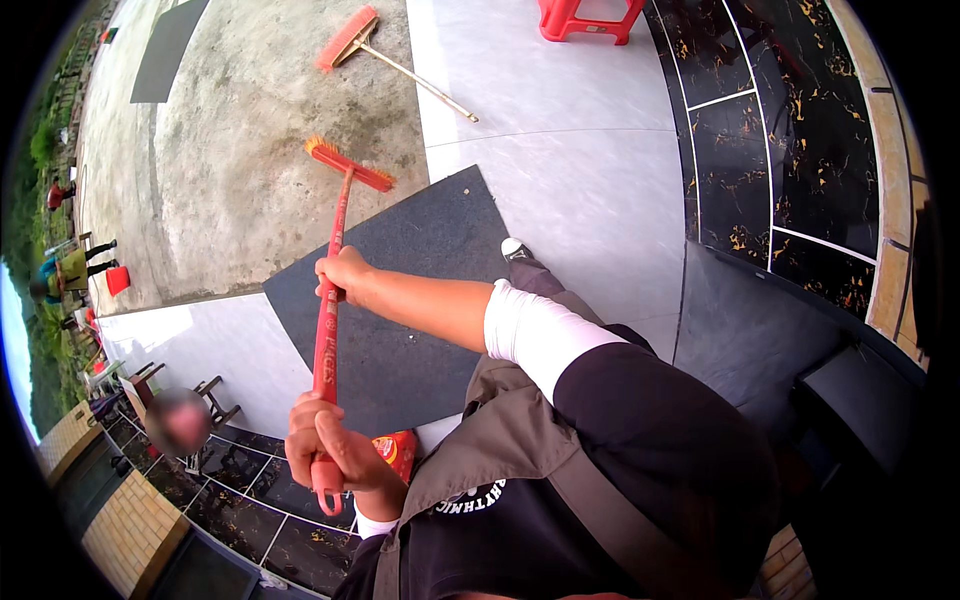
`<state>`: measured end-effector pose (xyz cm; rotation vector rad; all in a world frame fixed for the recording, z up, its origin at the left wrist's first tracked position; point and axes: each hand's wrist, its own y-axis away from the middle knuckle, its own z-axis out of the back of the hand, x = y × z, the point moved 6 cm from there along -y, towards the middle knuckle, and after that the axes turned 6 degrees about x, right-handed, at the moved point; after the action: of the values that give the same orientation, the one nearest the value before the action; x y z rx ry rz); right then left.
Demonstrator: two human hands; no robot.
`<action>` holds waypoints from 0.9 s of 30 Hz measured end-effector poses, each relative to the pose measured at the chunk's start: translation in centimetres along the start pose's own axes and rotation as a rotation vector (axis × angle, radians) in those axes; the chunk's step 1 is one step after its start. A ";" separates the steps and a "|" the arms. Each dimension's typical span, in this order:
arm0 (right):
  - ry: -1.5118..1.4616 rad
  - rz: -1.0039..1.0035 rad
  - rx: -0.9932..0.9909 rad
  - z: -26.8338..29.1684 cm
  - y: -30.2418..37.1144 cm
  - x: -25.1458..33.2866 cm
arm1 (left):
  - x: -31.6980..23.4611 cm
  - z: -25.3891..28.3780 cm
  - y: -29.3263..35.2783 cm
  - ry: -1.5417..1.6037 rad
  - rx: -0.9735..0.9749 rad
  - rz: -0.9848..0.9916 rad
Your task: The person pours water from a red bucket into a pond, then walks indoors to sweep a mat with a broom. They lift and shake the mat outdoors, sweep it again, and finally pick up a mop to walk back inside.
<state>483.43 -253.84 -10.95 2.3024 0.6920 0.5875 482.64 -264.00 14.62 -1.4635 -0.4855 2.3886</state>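
Both my hands grip a long-handled red broom [333, 235], which runs away from me over the floor. My left hand [325, 440] is closed round the top of the handle, next to its hanging loop. Farther down the shaft, my right hand [343, 272] is wrapped around it with the arm stretched out. The broom's head has orange bristles and is over the concrete just past the dark grey mat [400, 310]; whether the bristles touch the ground I cannot tell. A red package [396, 452] shows beside my left wrist.
A second broom [415, 78] with red bristles and a pale handle lies ahead, across concrete and light tiles. A red plastic stool [590, 18] stands at the far right, near black marbled tiles [740, 150]. People, a red bucket [118, 280] and wooden chairs [215, 398] are on the left.
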 end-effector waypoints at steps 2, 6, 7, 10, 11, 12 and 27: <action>-0.090 -0.024 0.119 -3.1 3.5 -0.7 | -1.8 4.5 0.2 0.025 -0.153 -0.055; -0.236 -0.064 0.114 -1.4 8.6 -1.5 | -2.8 8.5 -0.1 0.242 -0.263 0.001; -0.240 -0.074 0.066 0.0 9.6 -2.1 | -2.5 8.5 0.0 0.308 -0.244 0.039; -0.177 -0.073 -0.080 5.2 13.0 -3.3 | -2.4 7.0 0.1 0.519 -0.082 0.010; -0.189 -0.072 -0.127 6.7 14.3 -3.6 | -2.6 5.8 -0.2 0.599 0.025 -0.033; -0.216 -0.078 -0.168 8.2 15.2 -3.8 | -2.2 4.6 -0.3 0.639 0.062 0.015; -0.496 0.153 0.164 7.8 6.8 -1.2 | -2.7 -0.5 1.1 0.431 0.274 -0.199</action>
<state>489.15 -262.54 -11.84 2.5273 0.3364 0.0106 484.19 -266.07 16.05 -1.6481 -0.1795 1.8308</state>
